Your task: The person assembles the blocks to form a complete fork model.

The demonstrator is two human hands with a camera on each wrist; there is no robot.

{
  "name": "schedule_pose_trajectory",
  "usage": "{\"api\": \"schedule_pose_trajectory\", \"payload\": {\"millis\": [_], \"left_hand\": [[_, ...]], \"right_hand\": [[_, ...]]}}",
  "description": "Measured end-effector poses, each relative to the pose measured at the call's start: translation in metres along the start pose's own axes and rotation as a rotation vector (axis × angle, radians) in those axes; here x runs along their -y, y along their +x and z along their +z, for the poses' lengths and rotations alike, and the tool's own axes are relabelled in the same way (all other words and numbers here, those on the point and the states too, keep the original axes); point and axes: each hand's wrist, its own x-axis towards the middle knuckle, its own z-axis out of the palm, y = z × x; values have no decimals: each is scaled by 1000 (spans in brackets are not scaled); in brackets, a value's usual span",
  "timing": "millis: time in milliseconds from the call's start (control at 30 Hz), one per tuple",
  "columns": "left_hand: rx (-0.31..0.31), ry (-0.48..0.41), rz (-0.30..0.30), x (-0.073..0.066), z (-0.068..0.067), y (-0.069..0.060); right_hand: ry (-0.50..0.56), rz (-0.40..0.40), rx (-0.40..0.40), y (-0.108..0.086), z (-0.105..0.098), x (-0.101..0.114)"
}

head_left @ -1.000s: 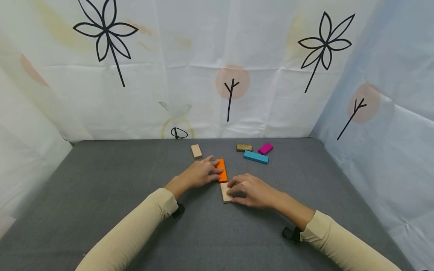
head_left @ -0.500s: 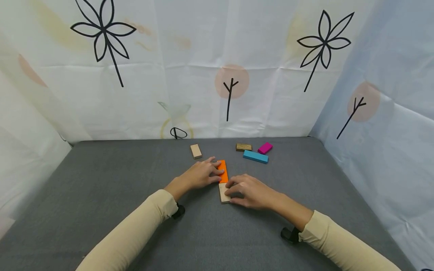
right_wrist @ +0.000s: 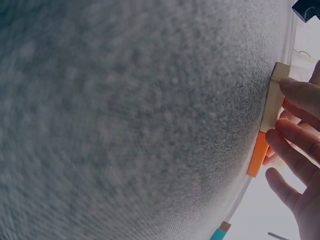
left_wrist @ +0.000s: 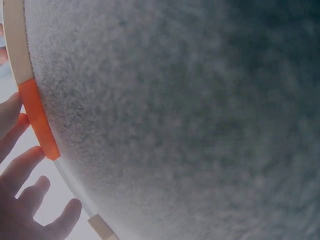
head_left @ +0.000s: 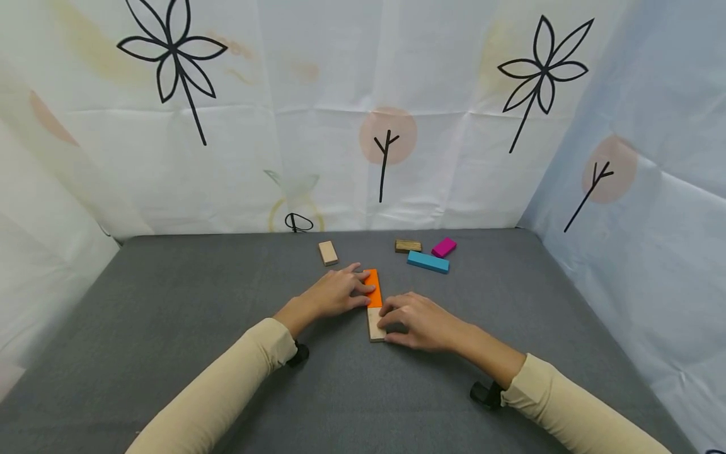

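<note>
An orange block (head_left: 372, 296) and a plain wooden block (head_left: 374, 331) lie end to end on the grey table, touching in one straight line. My left hand (head_left: 336, 291) reaches in from the left with its fingers fairly straight, fingertips on the orange block. The left wrist view shows the thumb and nearest fingers touching the orange block (left_wrist: 39, 120), the outer fingers off it. My right hand (head_left: 422, 321), fingers bent, holds the wooden block from its right side. In the right wrist view the thumb lies on one end of the wooden block (right_wrist: 272, 102), another fingertip by the joint.
Farther back on the table (head_left: 187, 328) lies another plain wooden block (head_left: 328, 253). To the right at the back are a brown block (head_left: 408, 246), a blue block (head_left: 428, 261) and a magenta block (head_left: 444, 247). Printed cloth (head_left: 442, 170) hangs behind.
The orange and wooden blocks have shifted slightly under my hands. A small offset between their ends is gone, and they now line up. Both hands stay at the blocks.
</note>
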Motion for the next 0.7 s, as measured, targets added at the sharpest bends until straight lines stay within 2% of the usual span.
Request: {"api": "schedule_pose_trajectory", "payload": {"millis": [100,200,367,467,600,700], "left_hand": [[-5,20,-12,-2,-1,0],[0,77,-15,-6,-1,-1],[37,180,34,-13,2,-6],[56,195,58,-16,2,-9],[86,182,55,-20,2,-12],[96,157,47,-21,1,-13]], "right_hand": [[-2,3,6,0,0,0],[7,20,30,0,-2,0],[40,47,55,-4,-5,-2],[38,73,51,-8,-7,-7],[1,152,26,-15,-11,-20],[-44,271,-1,-20,-13,-34]]}}
